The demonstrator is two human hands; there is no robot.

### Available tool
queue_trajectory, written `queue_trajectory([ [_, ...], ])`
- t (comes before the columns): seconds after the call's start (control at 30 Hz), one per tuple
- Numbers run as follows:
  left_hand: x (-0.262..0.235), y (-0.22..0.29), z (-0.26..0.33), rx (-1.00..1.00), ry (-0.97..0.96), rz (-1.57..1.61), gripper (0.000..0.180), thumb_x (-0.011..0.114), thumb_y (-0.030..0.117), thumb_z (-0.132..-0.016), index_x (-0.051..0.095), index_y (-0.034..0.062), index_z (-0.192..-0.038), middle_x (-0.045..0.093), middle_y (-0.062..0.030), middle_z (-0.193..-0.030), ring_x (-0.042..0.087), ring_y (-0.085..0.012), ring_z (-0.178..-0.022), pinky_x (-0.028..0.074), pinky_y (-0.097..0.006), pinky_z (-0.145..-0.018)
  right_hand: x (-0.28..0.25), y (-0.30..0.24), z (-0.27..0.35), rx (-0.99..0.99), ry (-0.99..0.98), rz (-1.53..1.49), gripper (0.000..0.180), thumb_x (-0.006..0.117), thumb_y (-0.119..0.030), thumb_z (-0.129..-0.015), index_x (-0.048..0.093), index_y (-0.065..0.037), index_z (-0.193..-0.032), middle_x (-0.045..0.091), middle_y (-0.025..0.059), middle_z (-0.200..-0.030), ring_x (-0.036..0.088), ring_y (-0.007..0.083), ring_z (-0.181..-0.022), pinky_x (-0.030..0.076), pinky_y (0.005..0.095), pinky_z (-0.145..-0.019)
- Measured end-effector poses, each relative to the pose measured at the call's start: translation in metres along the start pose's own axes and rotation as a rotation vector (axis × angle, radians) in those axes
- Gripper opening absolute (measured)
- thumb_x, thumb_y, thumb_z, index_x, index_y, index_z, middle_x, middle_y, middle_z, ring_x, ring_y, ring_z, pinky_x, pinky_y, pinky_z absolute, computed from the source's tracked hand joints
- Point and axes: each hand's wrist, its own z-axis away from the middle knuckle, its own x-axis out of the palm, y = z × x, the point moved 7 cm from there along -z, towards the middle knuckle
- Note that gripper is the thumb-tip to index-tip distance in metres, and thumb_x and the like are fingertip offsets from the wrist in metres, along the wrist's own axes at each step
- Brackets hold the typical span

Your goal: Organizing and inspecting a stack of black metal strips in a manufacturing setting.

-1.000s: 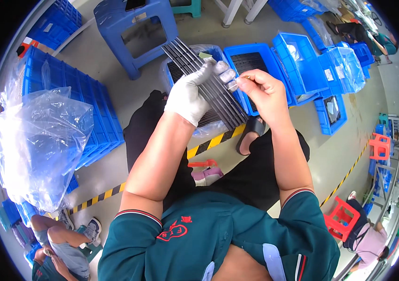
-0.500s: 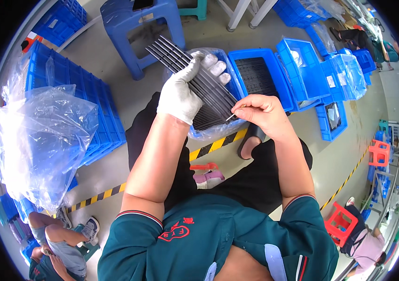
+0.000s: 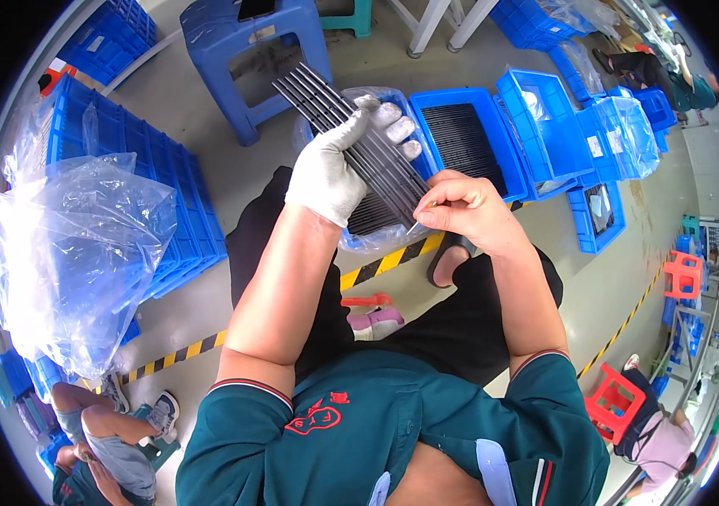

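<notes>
A white glove covers my left hand (image 3: 332, 173), which is closed around a bundle of thin black rods (image 3: 376, 156). The bundle slants from upper left to lower right, and the gloved fingertips show past its far side. At the lower right end of the rods is my bare right hand (image 3: 469, 211). Its thumb and forefinger pinch a thin, light-coloured pin-like tool (image 3: 413, 227), mostly hidden by the fingers, with its tip at the rod ends. Under the bundle stands a plastic-lined bin (image 3: 393, 239) holding more black rods.
Beside that bin is a blue bin (image 3: 511, 169) of black rods, with more blue bins (image 3: 549, 126) to the right. A blue stool (image 3: 245, 63) stands ahead. Stacked blue crates (image 3: 178, 211) under clear plastic (image 3: 81, 253) rise at left. Other people sit at lower left and right.
The rod bundle and my left hand have shifted slightly to the right. My right hand has moved slightly down at the rod ends, and less of the pin-like tool shows.
</notes>
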Motion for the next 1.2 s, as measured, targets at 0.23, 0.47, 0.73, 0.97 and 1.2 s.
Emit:
queue_trajectory([
  [0.23, -0.004, 0.0, 0.0, -0.002, -0.012, 0.011, 0.016, 0.049, 0.015, -0.099, 0.056, 0.0049, -0.108, 0.064, -0.0151, -0.1, 0.064, -0.0301, -0.091, 0.055, -0.048, -0.082, 0.005, -0.003, 0.0, -0.034, -0.05, 0.05, 0.012, 0.079, -0.008, -0.076, 0.075, -0.003, -0.087, 0.058, -0.0003, -0.076, 0.053, 0.0089, -0.076, 0.044, 0.0236, -0.067],
  [0.47, 0.001, 0.0, 0.005, -0.034, -0.014, -0.056, 0.02, 0.039, 0.017, -0.102, 0.054, 0.0047, -0.109, 0.053, -0.0094, -0.094, 0.057, -0.0294, -0.091, 0.052, -0.05, -0.087, 0.004, -0.006, 0.0, -0.056, -0.11, 0.111, 0.012, 0.077, -0.014, -0.081, 0.075, -0.005, -0.088, 0.06, -0.0002, -0.084, 0.055, 0.0099, -0.08, 0.045, 0.0258, -0.073],
  [0.73, -0.003, -0.011, 0.006, -0.088, 0.033, -0.036, 0.018, 0.045, 0.016, -0.1, 0.056, 0.0044, -0.109, 0.057, -0.0114, -0.098, 0.058, -0.0314, -0.097, 0.052, -0.047, -0.089, -0.016, -0.024, -0.008, -0.303, 0.386, 0.171, 0.01, 0.076, -0.006, -0.08, 0.075, -0.005, -0.09, 0.061, 0.0006, -0.088, 0.056, 0.0086, -0.078, 0.044, 0.0225, -0.069],
  [0.97, -0.005, -0.015, 0.007, -0.103, 0.05, -0.066, 0.02, 0.049, 0.013, -0.098, 0.062, 0.0041, -0.111, 0.066, -0.0128, -0.105, 0.065, -0.0289, -0.1, 0.053, -0.043, -0.093, -0.012, -0.034, -0.011, -0.425, 0.471, 0.378, 0.012, 0.078, -0.006, -0.077, 0.074, -0.006, -0.088, 0.063, 0.0034, -0.084, 0.059, 0.0134, -0.076, 0.047, 0.025, -0.067],
  [1.2, -0.003, -0.013, 0.01, -0.097, 0.066, -0.07, 0.018, 0.052, 0.01, -0.098, 0.06, 0.0028, -0.112, 0.065, -0.0153, -0.108, 0.065, -0.03, -0.1, 0.053, -0.043, -0.092, -0.009, -0.037, -0.011, -0.436, 0.5, 0.432, 0.011, 0.078, -0.005, -0.075, 0.074, -0.006, -0.085, 0.064, 0.0045, -0.083, 0.062, 0.0162, -0.076, 0.05, 0.0274, -0.067],
])
